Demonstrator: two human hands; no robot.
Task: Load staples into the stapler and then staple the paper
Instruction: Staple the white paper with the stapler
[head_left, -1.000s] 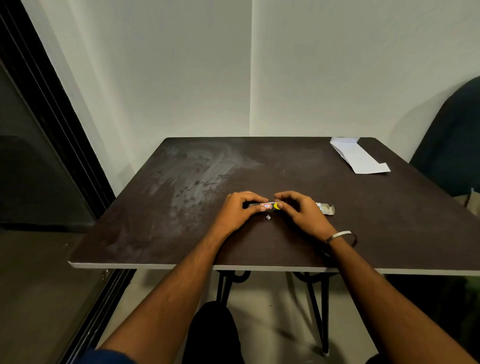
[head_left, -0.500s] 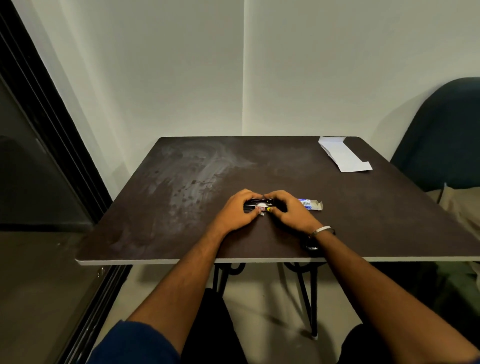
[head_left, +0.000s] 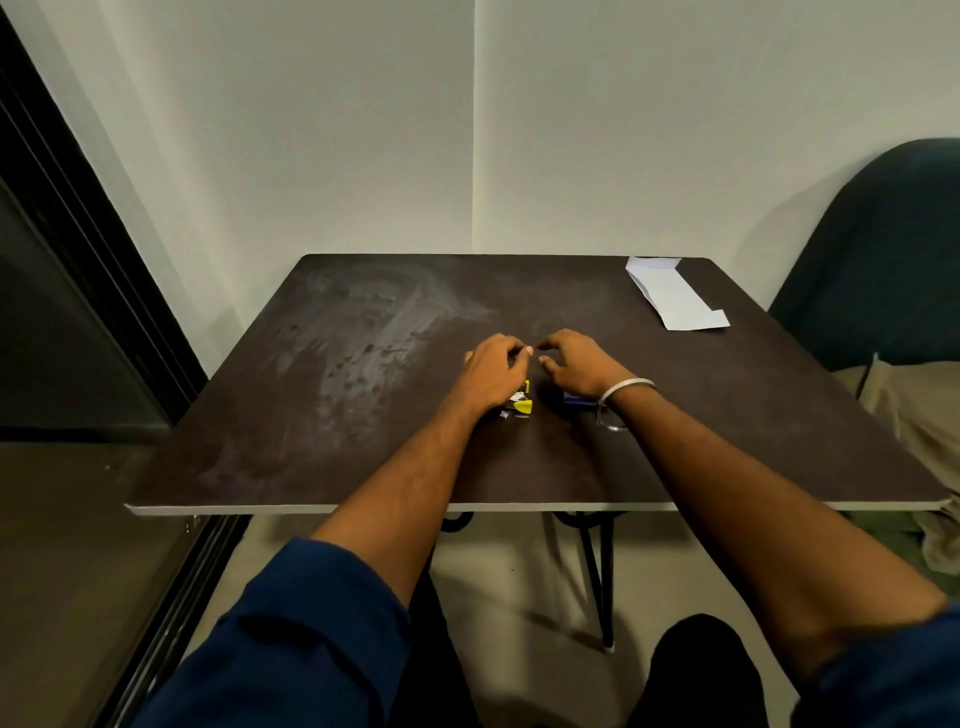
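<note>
**Stapler under left hand; paper lying far right**

The left hand is curling over a small yellow-and-black stapler near the table's middle; whether its fingers are actually clamping it cannot be told. The right hand is hovering just beside, fingers bent, apparently holding nothing, with a blue staple box showing under its wrist. The paper is lying well apart at the far right corner, nearer the right hand.
</note>
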